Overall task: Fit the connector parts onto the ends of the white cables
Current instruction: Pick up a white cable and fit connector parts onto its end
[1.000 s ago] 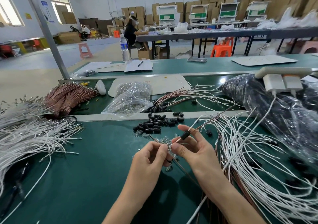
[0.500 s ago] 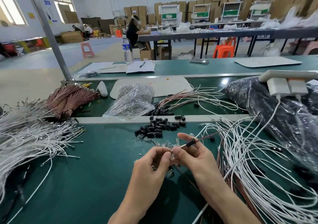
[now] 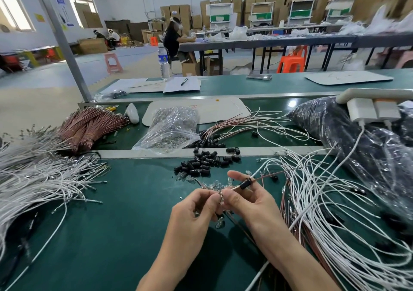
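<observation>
My right hand (image 3: 248, 199) pinches a thin cable that carries a black sleeve (image 3: 245, 183) and ends in a small metal terminal (image 3: 221, 194). My left hand (image 3: 194, 210) pinches a small part against that terminal, fingertips touching the right hand's. Small clear connector parts (image 3: 214, 184) lie scattered on the green mat just behind my hands. A pile of black sleeves (image 3: 204, 162) lies beyond them. White cables (image 3: 335, 206) spread out to the right, and another white bundle (image 3: 38, 174) lies at the left.
A clear bag of metal parts (image 3: 172, 127) and a bundle of brown cables (image 3: 89, 123) sit on the sunken belt. A big dark plastic bag (image 3: 362, 139) with white chargers (image 3: 375, 111) fills the right. A person works at a far table (image 3: 174, 38).
The view tilted up slightly, so my hands sit lower in frame. The black sleeve and cable end stayed pinched between my hands, which are pressed closer together at the terminal.
</observation>
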A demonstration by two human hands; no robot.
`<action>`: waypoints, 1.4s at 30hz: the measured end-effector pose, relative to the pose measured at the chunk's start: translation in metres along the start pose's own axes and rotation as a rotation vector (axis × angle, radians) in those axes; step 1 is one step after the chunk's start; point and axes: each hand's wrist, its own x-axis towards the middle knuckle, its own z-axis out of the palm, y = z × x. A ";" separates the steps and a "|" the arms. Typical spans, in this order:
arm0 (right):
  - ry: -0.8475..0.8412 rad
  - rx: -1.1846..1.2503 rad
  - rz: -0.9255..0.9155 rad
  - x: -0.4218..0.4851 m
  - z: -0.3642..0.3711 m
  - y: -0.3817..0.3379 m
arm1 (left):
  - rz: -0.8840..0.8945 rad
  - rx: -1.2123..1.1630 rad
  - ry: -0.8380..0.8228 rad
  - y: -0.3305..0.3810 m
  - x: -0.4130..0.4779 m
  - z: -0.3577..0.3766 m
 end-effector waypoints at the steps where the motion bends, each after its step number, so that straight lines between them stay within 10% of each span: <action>1: 0.000 0.002 -0.003 0.000 0.000 0.000 | 0.001 -0.002 0.008 0.000 0.000 0.000; 34: -0.079 -0.122 0.058 -0.007 0.006 -0.006 | 0.029 0.057 0.023 -0.002 0.001 -0.001; 42: 0.095 0.025 0.047 -0.003 0.000 -0.009 | 0.143 0.540 0.119 -0.010 -0.012 -0.042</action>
